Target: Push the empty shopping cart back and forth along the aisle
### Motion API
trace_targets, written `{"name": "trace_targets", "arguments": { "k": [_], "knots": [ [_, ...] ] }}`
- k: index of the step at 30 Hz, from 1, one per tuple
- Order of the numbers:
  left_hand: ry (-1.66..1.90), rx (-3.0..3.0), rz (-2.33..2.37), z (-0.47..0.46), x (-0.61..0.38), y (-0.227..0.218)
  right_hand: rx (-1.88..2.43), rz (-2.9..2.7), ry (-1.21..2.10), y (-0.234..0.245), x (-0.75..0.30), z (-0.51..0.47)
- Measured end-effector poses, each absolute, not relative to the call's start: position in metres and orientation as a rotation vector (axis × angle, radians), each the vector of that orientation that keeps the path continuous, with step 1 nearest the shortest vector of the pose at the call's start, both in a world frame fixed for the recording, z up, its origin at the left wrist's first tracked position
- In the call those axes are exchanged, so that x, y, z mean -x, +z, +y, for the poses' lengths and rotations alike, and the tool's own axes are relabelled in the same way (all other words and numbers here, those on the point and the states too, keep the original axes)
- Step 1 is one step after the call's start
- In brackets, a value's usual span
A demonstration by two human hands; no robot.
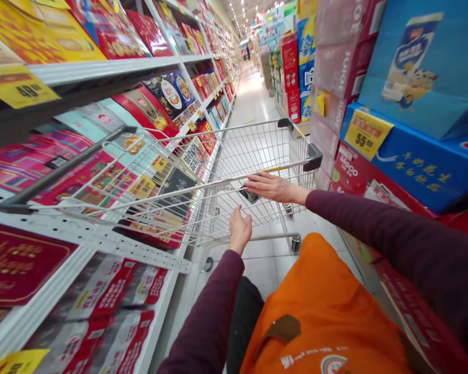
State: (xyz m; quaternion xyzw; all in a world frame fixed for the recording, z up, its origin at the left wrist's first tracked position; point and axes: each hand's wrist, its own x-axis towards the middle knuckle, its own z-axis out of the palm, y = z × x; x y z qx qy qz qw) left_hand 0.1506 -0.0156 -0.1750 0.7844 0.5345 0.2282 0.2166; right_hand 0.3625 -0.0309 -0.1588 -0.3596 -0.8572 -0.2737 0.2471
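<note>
A wire shopping cart (234,182) stands at an angle across the aisle, its grey handle (74,163) toward the left shelves. My right hand (271,187) lies over the cart's near top rail, fingers stretched out and close together. Just under those fingers is a small dark thing (249,195) against the wire side; its kind is unclear. Lower and to the left, my left hand (241,229) is beside the wire side, thumb and fingers apart, holding nothing visible. Whether it touches the wires I cannot tell.
Shelves (113,70) of boxed and bagged goods line the left side, close to the cart. Stacked cartons (409,161) with a yellow price tag (368,132) rise on the right. The tiled aisle (251,93) runs ahead between them. An orange apron (315,311) covers my front.
</note>
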Motion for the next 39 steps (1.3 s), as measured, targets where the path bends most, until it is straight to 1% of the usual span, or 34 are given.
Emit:
{"name": "trace_targets", "arguments": {
  "k": [3,8,10,12,17,19,21,26,28,30,35,37,39],
  "knots": [
    [0.662,-2.149,1.509,-0.014,-0.140,-0.173,0.925,-2.411,-0.644,-0.153,-0.350,-0.016],
    [0.687,-2.095,1.581,-0.015,-0.116,-0.176,0.897,-2.618,-0.446,-0.203,-0.347,-0.024],
    [0.679,-2.088,1.613,-0.015,-0.107,-0.176,0.869,-2.693,-0.409,-0.211,-0.342,-0.024],
    [0.669,-2.092,1.634,-0.013,-0.100,-0.173,0.829,-2.711,-0.441,-0.200,-0.332,-0.017],
    [0.659,-2.085,1.690,-0.008,-0.090,-0.159,0.776,-2.559,-0.618,-0.135,-0.292,0.017],
    [0.674,-2.111,1.709,-0.007,-0.086,-0.153,0.761,-2.543,-0.635,-0.126,-0.282,0.025],
    [0.684,-2.140,1.737,-0.009,-0.081,-0.149,0.757,-2.569,-0.615,-0.136,-0.279,0.028],
    [0.627,-2.146,1.769,-0.016,-0.068,-0.146,0.749,-2.742,-0.529,-0.197,-0.276,0.018],
    [0.601,-2.152,1.754,-0.017,-0.062,-0.146,0.711,-2.828,-0.519,-0.205,-0.271,0.017],
    [0.607,-2.152,1.744,-0.016,-0.058,-0.145,0.696,-2.830,-0.540,-0.194,-0.263,0.021],
    [0.665,-2.115,1.756,-0.009,-0.053,-0.145,0.728,-2.593,-0.618,-0.127,-0.237,0.046],
    [0.676,-2.111,1.757,-0.008,-0.050,-0.146,0.718,-2.573,-0.624,-0.120,-0.230,0.053],
    [0.674,-2.108,1.764,-0.008,-0.046,-0.147,0.705,-2.614,-0.604,-0.134,-0.227,0.053]
  ]
}}
